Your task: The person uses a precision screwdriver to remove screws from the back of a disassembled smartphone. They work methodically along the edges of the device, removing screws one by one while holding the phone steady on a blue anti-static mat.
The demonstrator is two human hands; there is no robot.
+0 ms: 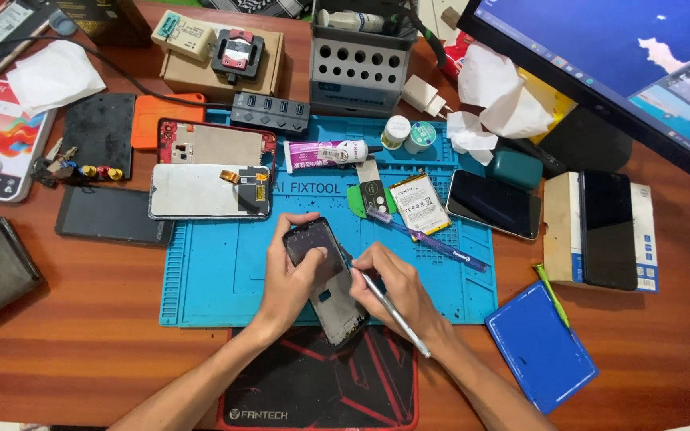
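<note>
the left hand [293,275] is gripping a dark phone frame [325,279], with fingers curling around its top end and thumb pressing on its face. the frame is lying tilted over the near edge of the blue work mat [209,279], and its low end is reaching over the black and red mouse pad [313,383]. the right hand [401,287] is closing around a thin metal tool [389,307], holding it like a pencil, and the tip is touching the right side of the frame. just beyond the hands, a small battery [419,204] is lying on the mat beside a green pick [354,201]. a purple tool [429,238] is lying slanted near the battery. a white and pink glue tube [329,155] is resting farther back on the mat. to the left of it, a red phone body [216,144] and a white screen panel [209,191] are sitting side by side. a black phone [494,203] is lying just off the mat's right edge. a blue pad [541,347] is sitting on the wooden table [81,343], well apart from the hands. a grey tool holder [359,68] is standing at the back.
</note>
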